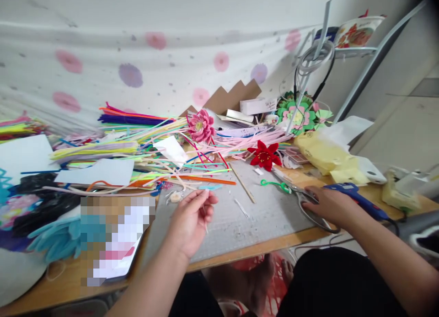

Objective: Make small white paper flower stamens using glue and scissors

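My left hand (192, 218) hovers over the grey cutting mat (254, 216), its fingers pinched on a thin pale stick (206, 212) that hangs down from them. My right hand (327, 205) lies palm down on a pair of scissors (310, 207) at the mat's right edge, fingers resting over the handles. A blue glue gun (356, 198) lies just behind that hand. A red pipe-cleaner flower (264, 154) and a green twisted pipe cleaner (276, 184) lie on the mat beyond my hands.
Heaps of coloured pipe cleaners (137, 143) cover the back of the wooden table (240, 253). A pink flower (200, 125), white paper sheets (99, 170), a phone (116, 244), yellow bags (325, 152) and a metal rack (318, 51) surround the mat.
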Motion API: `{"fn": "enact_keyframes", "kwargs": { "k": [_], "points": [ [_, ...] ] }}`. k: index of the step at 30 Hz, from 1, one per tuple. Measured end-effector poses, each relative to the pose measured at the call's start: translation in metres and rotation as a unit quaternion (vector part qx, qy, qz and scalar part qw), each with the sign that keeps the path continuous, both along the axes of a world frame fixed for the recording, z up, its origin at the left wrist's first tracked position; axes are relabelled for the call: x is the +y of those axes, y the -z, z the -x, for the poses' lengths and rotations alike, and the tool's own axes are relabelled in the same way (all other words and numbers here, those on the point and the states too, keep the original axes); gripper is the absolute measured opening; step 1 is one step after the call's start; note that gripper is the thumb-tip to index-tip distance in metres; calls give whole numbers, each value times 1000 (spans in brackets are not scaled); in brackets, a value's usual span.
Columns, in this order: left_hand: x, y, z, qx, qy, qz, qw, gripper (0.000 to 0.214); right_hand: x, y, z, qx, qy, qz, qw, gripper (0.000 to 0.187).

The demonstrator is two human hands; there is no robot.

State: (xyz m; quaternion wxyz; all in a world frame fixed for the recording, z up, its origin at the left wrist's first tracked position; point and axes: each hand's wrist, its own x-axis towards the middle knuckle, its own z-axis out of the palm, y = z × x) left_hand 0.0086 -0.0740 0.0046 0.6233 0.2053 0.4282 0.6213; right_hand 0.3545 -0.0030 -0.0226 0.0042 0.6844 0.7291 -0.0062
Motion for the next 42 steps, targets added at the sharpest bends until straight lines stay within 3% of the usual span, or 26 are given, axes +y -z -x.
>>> {"fn": "enact_keyframes", "kwargs": {
  "k": [3,6,8,10,14,21,26,32,36,42],
  "points": [
    [-2,-3,-5,-63,-9,44,997,11,-16,-17,22,-8,-60,-123,991,31],
    [-3,-3,-11,-94,16,44,994,14,-32,-38,68,140,-215,-259,931,21],
    [-3,-3,-16,-99,28,33,994,14,-37,-49,104,254,-364,-210,871,19],
    [-4,-3,-20,-103,23,20,994,13,-36,-54,134,280,-465,-155,826,24],
    [-6,-3,-23,-108,3,9,994,13,-26,-50,164,275,-542,-96,788,26],
    [-5,-2,-23,-99,11,-8,995,18,-16,-29,166,406,-527,-89,741,8],
    [-8,2,-19,-4,34,-32,999,12,-22,-36,169,554,-410,-13,724,9],
    [-19,7,-19,161,14,-106,981,9,-30,-43,177,573,-234,79,781,19],
    [-20,6,-18,185,25,-147,971,8,-33,-43,180,546,-210,134,800,17],
    [-18,5,-17,197,-2,-169,966,4,-37,-44,182,530,-210,118,813,22]
  ]
}}
